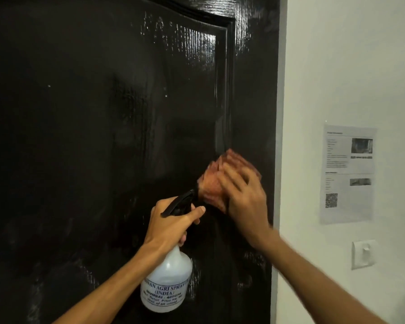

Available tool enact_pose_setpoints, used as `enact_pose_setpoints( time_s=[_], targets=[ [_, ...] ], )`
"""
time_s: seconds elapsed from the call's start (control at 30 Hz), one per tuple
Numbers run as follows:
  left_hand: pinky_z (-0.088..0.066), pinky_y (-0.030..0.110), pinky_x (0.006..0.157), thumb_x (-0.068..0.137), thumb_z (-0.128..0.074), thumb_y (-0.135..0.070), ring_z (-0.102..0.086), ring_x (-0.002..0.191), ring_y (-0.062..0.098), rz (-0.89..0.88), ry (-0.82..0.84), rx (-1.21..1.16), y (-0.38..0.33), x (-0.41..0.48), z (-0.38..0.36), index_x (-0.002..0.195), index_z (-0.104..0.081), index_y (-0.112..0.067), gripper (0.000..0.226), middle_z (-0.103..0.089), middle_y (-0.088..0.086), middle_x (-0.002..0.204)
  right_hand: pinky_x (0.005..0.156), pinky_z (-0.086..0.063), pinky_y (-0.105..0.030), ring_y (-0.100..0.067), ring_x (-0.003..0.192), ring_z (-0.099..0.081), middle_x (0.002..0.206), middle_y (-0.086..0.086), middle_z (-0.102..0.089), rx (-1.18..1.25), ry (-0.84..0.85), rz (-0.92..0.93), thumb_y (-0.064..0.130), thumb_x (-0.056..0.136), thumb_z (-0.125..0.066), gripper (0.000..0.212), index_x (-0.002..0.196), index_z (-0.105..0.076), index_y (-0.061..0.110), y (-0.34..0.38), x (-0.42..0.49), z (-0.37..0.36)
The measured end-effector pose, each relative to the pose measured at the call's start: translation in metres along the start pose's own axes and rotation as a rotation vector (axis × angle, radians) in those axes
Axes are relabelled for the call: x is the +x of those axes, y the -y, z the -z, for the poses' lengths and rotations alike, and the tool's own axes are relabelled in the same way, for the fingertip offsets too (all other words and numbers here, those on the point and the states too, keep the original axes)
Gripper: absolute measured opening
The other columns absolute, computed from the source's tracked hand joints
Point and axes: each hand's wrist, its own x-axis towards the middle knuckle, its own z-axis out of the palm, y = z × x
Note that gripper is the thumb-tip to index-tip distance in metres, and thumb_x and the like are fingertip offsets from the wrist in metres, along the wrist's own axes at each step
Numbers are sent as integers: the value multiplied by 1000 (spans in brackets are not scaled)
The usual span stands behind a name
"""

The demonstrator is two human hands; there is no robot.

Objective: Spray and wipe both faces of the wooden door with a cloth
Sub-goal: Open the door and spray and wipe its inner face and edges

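The dark glossy wooden door (103, 113) fills the left and middle of the head view, with wet streaks shining near its raised panel edge. My left hand (171, 220) grips the neck of a white spray bottle (166, 284) with a black trigger head, held upright just in front of the door. My right hand (246, 197) presses an orange-red cloth (220, 178) flat against the door near its right edge, fingers spread and straight. The hand and cloth are blurred.
A white wall (348, 66) lies right of the door's grey frame edge (279, 136). A printed paper sheet (347, 174) with a QR code is stuck on the wall, and a white light switch (364, 253) sits below it.
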Motion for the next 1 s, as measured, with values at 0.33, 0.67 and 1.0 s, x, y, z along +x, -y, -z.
enact_pose_setpoints(
  time_s=[0.33, 0.67, 1.0],
  targets=[
    [-40, 28, 42, 90, -81, -22, -49, 39, 19, 15, -141, 66, 23, -15, 68, 80, -70, -6, 22, -75, 14, 75, 81, -59, -51, -41, 121, -49, 141, -22, -49, 61, 28, -174, 21, 98, -50, 49, 145, -52, 9, 40, 50, -4],
    [-40, 27, 41, 89, -81, -20, -50, 39, 19, 123, -260, 117, 67, -51, 122, 75, -69, -9, 21, -74, 15, 72, 86, -58, -47, -39, 112, -60, 137, -22, -55, 45, 244, 194, 7, 73, -79, 72, 142, -56, 2, 120, -2, -23],
    [-42, 26, 41, 91, -80, -19, -53, 40, 15, 158, -376, 155, 87, -76, 183, 78, -71, -7, 20, -73, 19, 72, 74, -63, -40, -30, 110, -63, 132, -12, -55, 337, 377, 443, 27, 78, -73, 59, 135, -63, 21, 187, -18, -36]
  ],
)
